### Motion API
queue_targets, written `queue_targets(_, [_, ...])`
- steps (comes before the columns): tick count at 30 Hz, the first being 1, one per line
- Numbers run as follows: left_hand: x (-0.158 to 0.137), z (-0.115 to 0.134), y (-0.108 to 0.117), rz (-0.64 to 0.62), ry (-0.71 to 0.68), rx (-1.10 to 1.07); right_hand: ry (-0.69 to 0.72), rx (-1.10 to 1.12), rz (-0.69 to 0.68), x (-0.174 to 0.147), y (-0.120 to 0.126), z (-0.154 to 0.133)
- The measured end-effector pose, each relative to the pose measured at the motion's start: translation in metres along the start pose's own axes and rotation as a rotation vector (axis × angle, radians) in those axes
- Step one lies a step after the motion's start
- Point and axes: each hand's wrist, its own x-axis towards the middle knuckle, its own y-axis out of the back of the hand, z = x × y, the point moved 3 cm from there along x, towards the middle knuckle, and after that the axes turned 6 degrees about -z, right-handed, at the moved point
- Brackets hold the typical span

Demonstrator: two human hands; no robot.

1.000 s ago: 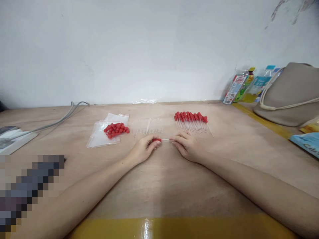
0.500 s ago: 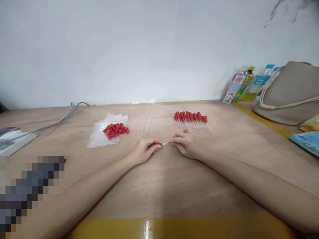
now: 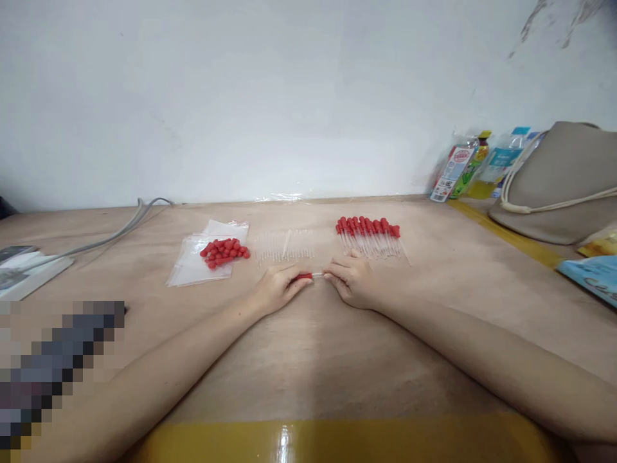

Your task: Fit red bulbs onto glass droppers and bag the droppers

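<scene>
A red rubber dropper bulb [image 3: 304, 276] is pinched in my left hand [image 3: 278, 287], its open end facing right. My right hand [image 3: 355, 278] grips a thin clear dropper tube [image 3: 318, 274], whose left end meets the bulb; how deep it sits inside is hidden. Behind my left hand, several loose red bulbs [image 3: 224, 252] are heaped on clear plastic bags [image 3: 186, 263]. Bare clear tubes [image 3: 296, 244] lie in a row behind the gap between my hands. Beyond my right hand is a row of droppers with red bulbs fitted [image 3: 369, 228].
A grey cable [image 3: 116, 233] runs along the left of the wooden table [image 3: 270, 373]. Bottles [image 3: 499, 164] and a carton [image 3: 452, 172] stand at the back right beside a grey-brown bag [image 3: 563, 180]. A blue packet [image 3: 592, 273] lies at the right edge. Something at lower left is pixelated.
My right hand has shifted slightly left, and the tube showing between the hands looks a little shorter. My left fingers have straightened along the bulb.
</scene>
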Motion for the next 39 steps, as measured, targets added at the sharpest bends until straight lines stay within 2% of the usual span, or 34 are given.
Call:
queue_targets(3, [0.002, -0.001, 0.005, 0.062, -0.052, 0.091, -0.004, -0.008, 0.059, 0.001, -0.001, 0.001])
queue_targets(6, [0.004, -0.001, 0.009, 0.103, -0.046, 0.196, 0.019, 0.011, 0.122, 0.001, 0.001, 0.0])
queue_targets(11, [0.004, -0.002, 0.008, 0.039, -0.033, 0.177, 0.075, 0.016, 0.182, 0.0, 0.004, -0.003])
queue_targets(20, [0.002, 0.009, 0.008, 0.049, -0.072, 0.113, 0.055, 0.104, 0.087, 0.0, -0.003, 0.001])
queue_targets(26, [0.002, 0.012, 0.006, 0.022, -0.092, 0.103, 0.071, 0.065, 0.068, -0.001, -0.002, -0.001])
queue_targets(33, [0.003, 0.013, 0.002, 0.051, -0.13, 0.109, 0.055, 0.05, 0.04, 0.0, -0.005, -0.001])
queue_targets(39, [0.003, 0.01, 0.002, 0.023, -0.05, 0.158, 0.03, -0.008, -0.05, 0.002, 0.0, -0.004])
